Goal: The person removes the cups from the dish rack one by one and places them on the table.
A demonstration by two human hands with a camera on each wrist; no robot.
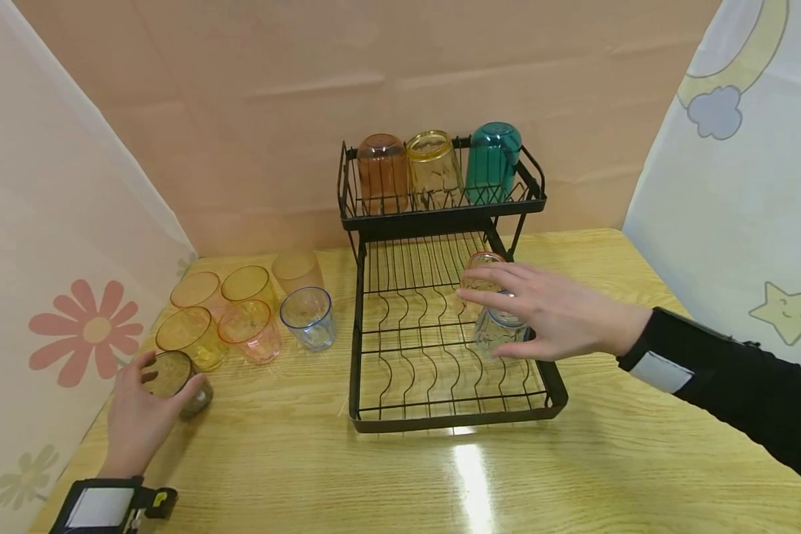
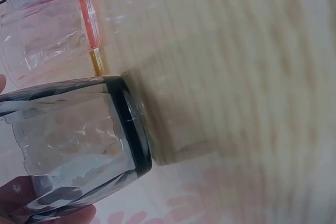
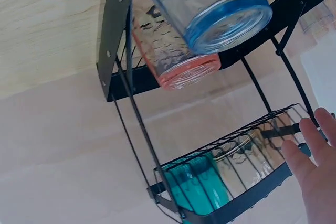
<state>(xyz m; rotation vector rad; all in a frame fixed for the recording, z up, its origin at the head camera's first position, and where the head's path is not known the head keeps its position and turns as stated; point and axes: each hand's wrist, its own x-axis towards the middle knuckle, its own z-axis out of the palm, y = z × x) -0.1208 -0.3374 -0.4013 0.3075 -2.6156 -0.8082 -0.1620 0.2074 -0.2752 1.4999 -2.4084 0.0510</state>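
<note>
At the left, my left hand (image 1: 140, 419) grips a smoky grey glass (image 1: 199, 397), thumb on one side and fingers on the other. Its thick dark base (image 2: 131, 124) shows close above the wooden table in the left wrist view. My right hand (image 1: 541, 311) is over the right side of the black dish rack (image 1: 460, 424), fingers straight and spread. Beneath it, an upside-down clear glass with a blue base (image 1: 490, 337) stands on the lower tier, partly hidden by the hand. Behind that is an upside-down glass with a red base (image 1: 486, 259).
Beside the left hand stand several upright glasses: yellow (image 1: 187, 334), pink (image 1: 250, 334), blue-rimmed (image 1: 308, 319) and peach (image 1: 298, 268) among them. The rack's upper tier (image 1: 440, 220) holds upside-down brown (image 1: 383, 174), yellow (image 1: 434, 167) and teal (image 1: 494, 163) glasses.
</note>
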